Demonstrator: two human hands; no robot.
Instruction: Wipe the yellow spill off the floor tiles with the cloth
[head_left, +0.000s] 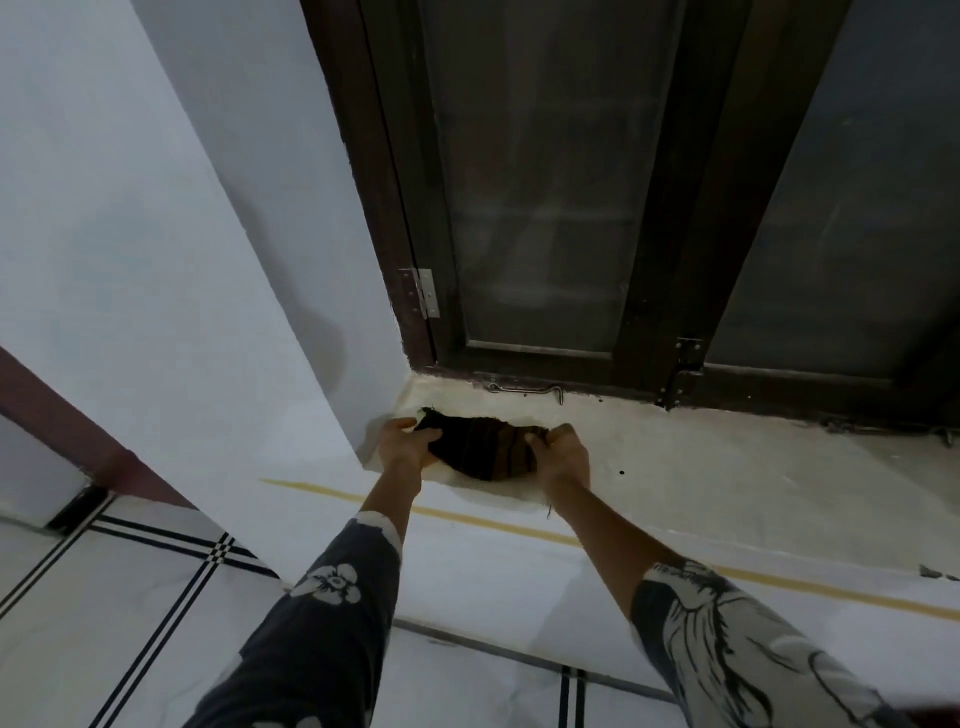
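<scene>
— Gripping what, those two hands?

— The left hand and right hand each clutch one end of a dark striped cloth, pressed to the floor in the corner by the dark door.

— And the yellow spill?

— A pale yellowish patch around the cloth, seemingly reaching the threshold; its edges are faint.

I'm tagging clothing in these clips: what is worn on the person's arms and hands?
Both hands, left hand and right hand, are bare, without gloves. Each forearm is partly covered by a dark sleeve with a large whitish floral print: left sleeve, right sleeve.
</scene>
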